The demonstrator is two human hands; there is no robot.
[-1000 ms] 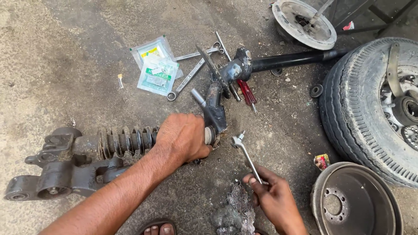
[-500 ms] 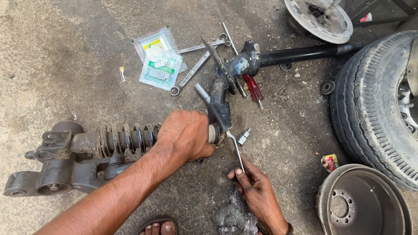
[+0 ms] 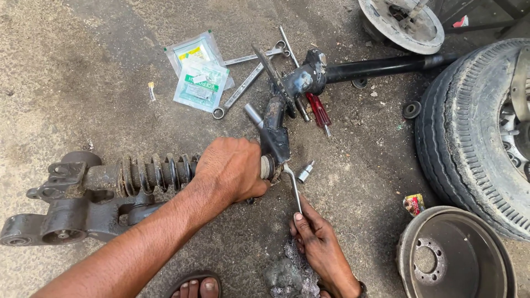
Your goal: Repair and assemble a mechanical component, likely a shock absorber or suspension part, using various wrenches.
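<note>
Gripping the end of a rusty coil-spring strut (image 3: 149, 174), the left hand (image 3: 232, 168) is closed over the top of it, near the middle of the concrete floor (image 3: 66, 66). The right hand (image 3: 317, 243) is curled shut on the handle of a bent socket wrench (image 3: 293, 187), whose head meets the strut end just beside the left hand.

- 1 loose socket (image 3: 305, 171): just right of the wrench head.
- 1 black axle bracket (image 3: 281, 107): rising from the strut end toward the far edge.
- 1 red-handled screwdriver (image 3: 319, 112): beside the bracket.
- 2 spanners (image 3: 243, 88): crossed left of the bracket.
- 2 plastic packets (image 3: 199, 74): left of the spanners.
- 1 tyre (image 3: 464, 138): right edge.
- 1 brake drum (image 3: 455, 256): near right corner.
- 1 sandalled foot (image 3: 196, 287): near edge.
</note>
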